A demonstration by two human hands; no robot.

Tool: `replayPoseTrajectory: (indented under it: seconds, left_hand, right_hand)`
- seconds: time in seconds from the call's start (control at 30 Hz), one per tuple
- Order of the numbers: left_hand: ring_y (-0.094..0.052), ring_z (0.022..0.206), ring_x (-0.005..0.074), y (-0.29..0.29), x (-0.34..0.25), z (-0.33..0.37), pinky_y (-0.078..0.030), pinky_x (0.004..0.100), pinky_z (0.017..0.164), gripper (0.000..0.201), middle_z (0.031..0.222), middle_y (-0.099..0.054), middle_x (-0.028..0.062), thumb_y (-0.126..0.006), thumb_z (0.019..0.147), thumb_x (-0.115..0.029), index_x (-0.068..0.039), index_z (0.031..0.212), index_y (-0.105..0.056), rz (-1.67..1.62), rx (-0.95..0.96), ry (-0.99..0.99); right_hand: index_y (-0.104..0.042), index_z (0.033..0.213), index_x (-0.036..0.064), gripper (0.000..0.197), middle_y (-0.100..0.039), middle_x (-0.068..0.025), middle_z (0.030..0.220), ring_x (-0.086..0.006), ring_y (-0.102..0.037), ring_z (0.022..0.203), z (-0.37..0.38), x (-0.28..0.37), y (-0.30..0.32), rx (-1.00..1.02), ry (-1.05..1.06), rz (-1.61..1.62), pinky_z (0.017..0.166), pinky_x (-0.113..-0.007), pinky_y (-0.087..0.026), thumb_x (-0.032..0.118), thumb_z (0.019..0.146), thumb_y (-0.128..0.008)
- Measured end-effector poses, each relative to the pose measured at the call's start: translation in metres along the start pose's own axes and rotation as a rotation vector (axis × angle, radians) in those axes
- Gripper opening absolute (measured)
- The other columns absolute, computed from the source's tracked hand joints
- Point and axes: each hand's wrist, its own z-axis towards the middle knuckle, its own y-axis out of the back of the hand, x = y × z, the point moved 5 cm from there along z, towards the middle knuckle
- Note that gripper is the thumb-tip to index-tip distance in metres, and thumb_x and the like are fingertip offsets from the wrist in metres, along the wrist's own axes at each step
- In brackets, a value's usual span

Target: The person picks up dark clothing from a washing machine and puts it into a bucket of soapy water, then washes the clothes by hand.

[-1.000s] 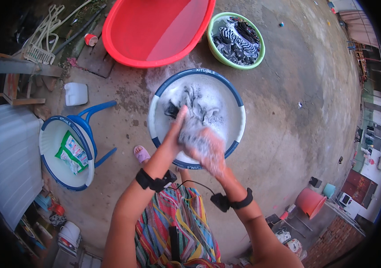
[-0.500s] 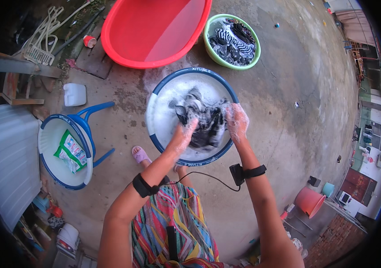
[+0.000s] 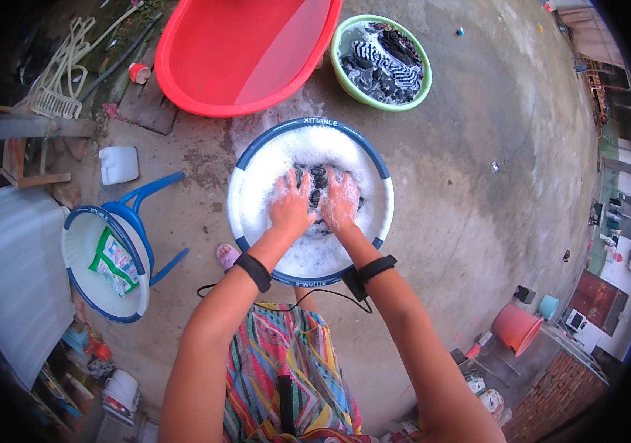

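A white basin with a blue-and-white rim (image 3: 386, 210) stands in front of me, full of white suds (image 3: 315, 144). In its middle lies a wet black-and-grey patterned cloth (image 3: 318, 179), bunched up and partly hidden by foam and my hands. My left hand (image 3: 291, 207) presses down on the cloth's left side, its fingers spread. Beside it my right hand (image 3: 340, 203) pushes on the right side, fingers also apart and foam on the skin. Neither hand grips the cloth.
Beyond the basin are a big red tub (image 3: 219, 103) of water and a green basin (image 3: 425, 85) of wet dark clothes. To the left, a white jug (image 3: 118, 165) stands near a blue stool (image 3: 138, 214) with a second basin (image 3: 75, 255) holding a green-and-white packet (image 3: 114, 262).
Both hands have come closer together and gone from gripping the raised cloth to pressing it flat-handed into the suds. The cloth is now lower and more bunched.
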Motion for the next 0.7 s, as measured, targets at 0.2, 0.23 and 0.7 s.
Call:
replayPoseTrajectory:
  seconds: [0.2, 0.23, 0.7]
  left_hand:
    - [-0.056, 0.1, 0.0285, -0.039, -0.006, 0.041, -0.048, 0.0433, 0.075, 0.032, 0.107, -0.058, 0.0108, -0.063, 0.072, -0.024, -0.014, 0.102, -0.063, 0.093, -0.013, 0.065]
    - [-0.059, 0.094, 0.0275, -0.047, -0.005, 0.047, -0.049, 0.0417, 0.072, 0.023, 0.1, -0.061, 0.0102, -0.059, 0.074, -0.021, -0.013, 0.094, -0.066, 0.093, 0.006, 0.087]
    - [-0.059, 0.091, 0.0368, -0.054, 0.006, 0.058, -0.048, 0.0435, 0.079, 0.033, 0.098, -0.06, 0.0246, -0.05, 0.079, -0.023, 0.003, 0.097, -0.061, -0.27, -0.006, 0.071]
  right_hand:
    - [-0.057, 0.113, 0.0062, 0.034, -0.058, -0.0177, 0.113, -0.0334, -0.051, 0.11, 0.025, -0.035, -0.061, 0.442, -0.057, -0.161, 0.095, -0.047, -0.037, 0.021, 0.083, -0.05]
    - [-0.057, 0.113, 0.006, 0.033, -0.057, -0.018, 0.114, -0.0328, -0.052, 0.11, 0.023, -0.039, -0.069, 0.574, -0.028, -0.266, 0.095, -0.045, -0.038, 0.021, 0.084, -0.049]
    - [-0.057, 0.112, 0.005, 0.032, -0.056, -0.0164, 0.115, -0.0292, -0.054, 0.104, 0.03, -0.052, -0.088, 0.629, 0.12, -0.204, 0.09, -0.041, -0.042, 0.02, 0.087, -0.045]
